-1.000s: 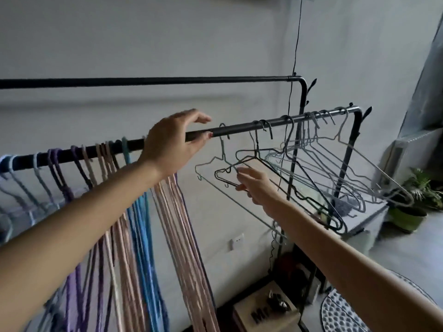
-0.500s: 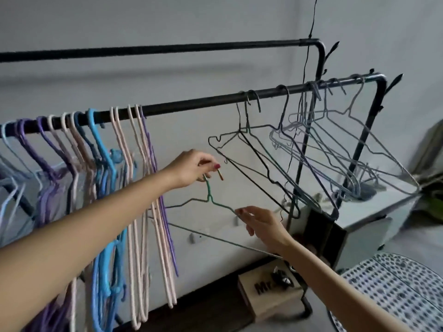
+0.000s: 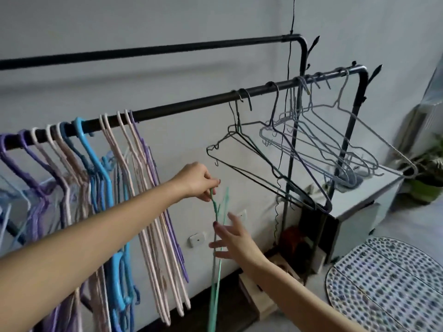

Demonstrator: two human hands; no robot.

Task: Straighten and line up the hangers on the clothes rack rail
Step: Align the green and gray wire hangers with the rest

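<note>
So we've got our left hand (image 3: pixel 195 179) pinched shut on the neck of a green wire hanger (image 3: pixel 217 238), which is off the rail (image 3: pixel 182 109) and dangling edge-on below it, between the pink and purple plastic hangers (image 3: pixel 141 178) and the dark wire hangers (image 3: pixel 261 164). Our right hand (image 3: pixel 231 238) is spread open, fingers just at the green wire, gripping nothing.
</note>
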